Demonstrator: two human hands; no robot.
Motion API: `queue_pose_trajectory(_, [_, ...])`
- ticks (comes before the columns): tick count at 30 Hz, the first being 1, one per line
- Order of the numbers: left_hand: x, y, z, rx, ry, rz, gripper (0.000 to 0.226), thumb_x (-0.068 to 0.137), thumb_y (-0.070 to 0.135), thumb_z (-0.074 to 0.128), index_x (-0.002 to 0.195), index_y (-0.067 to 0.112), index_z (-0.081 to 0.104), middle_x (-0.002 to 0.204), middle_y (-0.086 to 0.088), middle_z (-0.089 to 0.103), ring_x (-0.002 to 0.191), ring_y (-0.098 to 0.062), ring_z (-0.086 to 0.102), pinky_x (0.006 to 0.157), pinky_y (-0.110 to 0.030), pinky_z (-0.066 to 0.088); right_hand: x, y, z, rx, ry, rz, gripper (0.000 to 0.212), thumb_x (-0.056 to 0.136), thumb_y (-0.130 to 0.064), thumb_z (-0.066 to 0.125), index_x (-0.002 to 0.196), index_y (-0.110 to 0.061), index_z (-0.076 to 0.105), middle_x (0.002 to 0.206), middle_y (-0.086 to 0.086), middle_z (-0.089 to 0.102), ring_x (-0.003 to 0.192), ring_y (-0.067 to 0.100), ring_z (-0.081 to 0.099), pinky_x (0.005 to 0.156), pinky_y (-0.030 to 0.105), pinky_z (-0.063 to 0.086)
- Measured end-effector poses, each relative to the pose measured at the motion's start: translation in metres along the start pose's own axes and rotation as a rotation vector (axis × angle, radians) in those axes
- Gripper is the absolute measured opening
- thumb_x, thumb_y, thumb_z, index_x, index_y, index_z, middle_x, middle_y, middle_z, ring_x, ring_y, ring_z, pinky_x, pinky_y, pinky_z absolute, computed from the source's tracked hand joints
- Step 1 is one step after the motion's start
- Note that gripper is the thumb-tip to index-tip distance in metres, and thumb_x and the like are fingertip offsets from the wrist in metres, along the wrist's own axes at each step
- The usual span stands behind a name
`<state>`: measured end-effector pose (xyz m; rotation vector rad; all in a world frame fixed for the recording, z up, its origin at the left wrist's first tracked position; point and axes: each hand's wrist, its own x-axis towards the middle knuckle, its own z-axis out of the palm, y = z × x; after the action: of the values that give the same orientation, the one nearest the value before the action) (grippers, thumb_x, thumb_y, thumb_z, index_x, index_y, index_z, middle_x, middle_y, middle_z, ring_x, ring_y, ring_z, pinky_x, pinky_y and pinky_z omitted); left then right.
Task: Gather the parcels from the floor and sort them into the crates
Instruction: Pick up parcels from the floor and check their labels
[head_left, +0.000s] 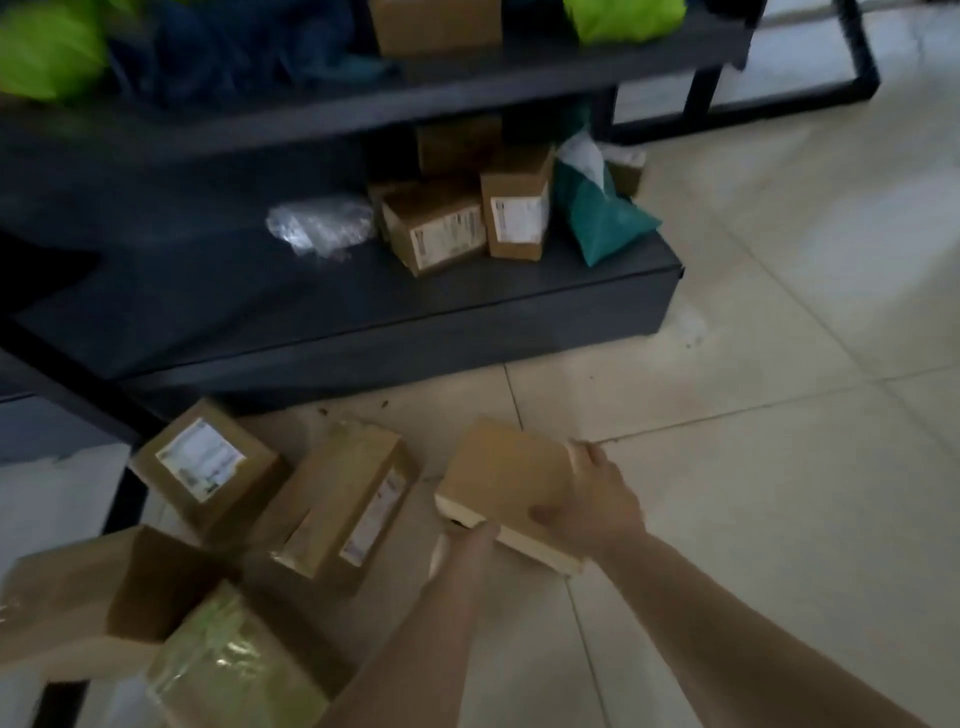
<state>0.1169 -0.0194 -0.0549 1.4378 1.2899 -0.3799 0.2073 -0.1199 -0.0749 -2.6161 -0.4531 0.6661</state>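
A flat brown cardboard parcel (506, 478) lies tilted on the tiled floor. My right hand (597, 499) grips its right end, thumb on top. My left hand (467, 545) is at the parcel's near edge, its fingers tucked under the box and mostly hidden. To the left on the floor lie a taped box (343, 504) with a label on its side, a box with a white label on top (208, 467), a large brown box (93, 597) and a box wrapped in yellowish tape (228, 670).
A dark low shelf (363, 306) runs across the back, carrying several small labelled boxes (436, 228), a teal mailer bag (597, 218) and a clear plastic bag (317, 223). An upper shelf (519, 73) holds green bags and a box. Bare tiles extend to the right.
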Motion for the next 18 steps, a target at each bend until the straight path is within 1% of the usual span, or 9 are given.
queue_pose_trajectory(2, [0.039,-0.013,0.014,-0.125,-0.036,-0.048,0.041,0.091,0.032,0.052,0.122,0.006,0.050,0.103,-0.012,0.047,0.092,-0.025,0.049,0.082,-0.036,0.043,0.035,0.015,0.027,-0.090,0.029,-0.034,0.100,0.064,-0.065,0.065,0.141,-0.025,0.018,0.147,0.001,0.026,0.134,0.026,0.027,0.105,0.046,0.028])
queue_pose_trajectory(3, [0.053,-0.019,0.018,-0.177,-0.041,-0.066,0.043,0.089,0.035,0.055,0.122,0.008,0.050,0.105,-0.012,0.048,0.090,-0.026,0.049,0.081,-0.037,0.044,0.048,0.022,0.036,-0.125,0.006,-0.019,0.107,0.062,-0.070,0.063,0.144,-0.025,0.011,0.152,0.001,0.018,0.139,0.027,0.019,0.108,0.050,0.021])
queue_pose_trajectory(5, [0.074,-0.027,0.027,-0.230,-0.046,-0.065,0.048,0.085,0.040,0.057,0.122,0.010,0.051,0.111,-0.011,0.052,0.093,-0.027,0.053,0.084,-0.039,0.044,0.063,0.035,0.049,-0.196,-0.051,0.036,0.121,0.056,-0.078,0.059,0.147,-0.026,-0.002,0.156,0.000,0.006,0.143,0.026,0.005,0.110,0.057,0.009])
queue_pose_trajectory(6, [0.083,-0.032,0.033,-0.239,-0.040,-0.047,0.049,0.085,0.041,0.056,0.123,0.011,0.050,0.112,-0.009,0.053,0.096,-0.027,0.054,0.086,-0.040,0.045,0.066,0.041,0.054,-0.225,-0.058,0.068,0.126,0.053,-0.082,0.057,0.147,-0.024,-0.004,0.155,0.001,0.007,0.143,0.026,0.006,0.109,0.059,0.009])
queue_pose_trajectory(8, [0.091,-0.042,0.046,-0.267,-0.026,-0.014,0.048,0.085,0.040,0.056,0.125,0.014,0.049,0.110,-0.007,0.054,0.102,-0.029,0.055,0.082,-0.041,0.047,0.062,0.051,0.062,-0.193,-0.024,0.141,0.129,0.045,-0.086,0.055,0.145,-0.020,0.007,0.146,0.007,0.024,0.135,0.030,0.023,0.105,0.056,0.021])
queue_pose_trajectory(10, [0.092,-0.055,0.058,-0.304,-0.005,0.016,0.046,0.086,0.038,0.055,0.127,0.021,0.043,0.111,-0.006,0.055,0.102,-0.028,0.056,0.074,-0.038,0.048,0.053,0.057,0.067,-0.098,0.009,0.197,0.120,0.042,-0.086,0.058,0.136,-0.020,0.024,0.131,0.007,0.038,0.123,0.029,0.036,0.095,0.048,0.037])
queue_pose_trajectory(12, [0.089,-0.066,0.065,-0.304,0.035,0.065,0.045,0.087,0.038,0.054,0.128,0.027,0.040,0.109,-0.001,0.056,0.100,-0.026,0.056,0.075,-0.037,0.049,0.046,0.063,0.070,0.027,0.042,0.208,0.109,0.045,-0.081,0.064,0.131,-0.022,0.034,0.123,0.005,0.046,0.117,0.027,0.046,0.087,0.042,0.045])
queue_pose_trajectory(15, [0.093,-0.070,0.069,-0.309,0.130,0.151,0.039,0.089,0.035,0.053,0.125,0.024,0.045,0.105,-0.001,0.058,0.102,-0.027,0.058,0.088,-0.040,0.049,0.036,0.071,0.075,0.263,0.081,0.206,0.093,0.053,-0.069,0.071,0.128,-0.022,0.043,0.116,-0.001,0.059,0.107,0.023,0.057,0.084,0.037,0.050])
queue_pose_trajectory(18, [0.099,-0.066,0.067,-0.354,0.114,0.216,0.027,0.091,0.029,0.051,0.117,0.021,0.053,0.113,-0.009,0.063,0.103,-0.029,0.060,0.092,-0.046,0.049,0.023,0.078,0.077,0.339,0.155,0.141,0.073,0.063,-0.058,0.072,0.124,-0.022,0.052,0.110,-0.003,0.063,0.101,0.019,0.059,0.085,0.036,0.050])
